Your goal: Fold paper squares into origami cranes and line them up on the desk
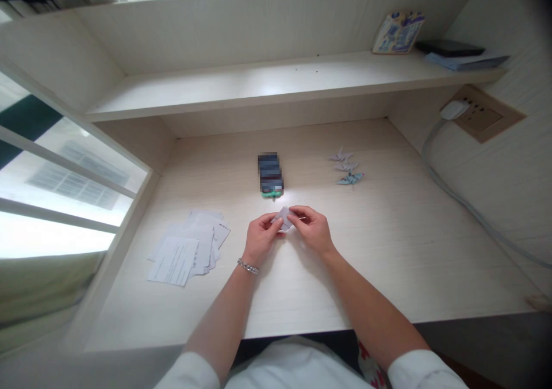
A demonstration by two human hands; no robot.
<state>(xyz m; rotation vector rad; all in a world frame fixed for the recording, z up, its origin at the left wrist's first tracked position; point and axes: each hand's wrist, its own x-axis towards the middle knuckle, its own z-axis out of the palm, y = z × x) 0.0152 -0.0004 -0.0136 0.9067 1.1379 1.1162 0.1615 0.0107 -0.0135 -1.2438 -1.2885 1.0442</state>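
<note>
A small folded piece of pale paper (284, 217) is pinched between both hands just above the desk (388, 251). My left hand (260, 237), with a silver bracelet at the wrist, grips its left side with closed fingers. My right hand (311, 227) grips its right side, fingers pressed together. A phone (270, 174) lies flat on the desk just beyond the hands. Three small folded paper cranes (347, 168) sit in a row to the right of the phone.
A loose pile of white paper sheets (190, 247) lies on the desk at the left. A shelf (259, 87) above holds a box (398, 32) and dark flat items at the right. A cable (457, 196) runs from a wall socket (478, 113).
</note>
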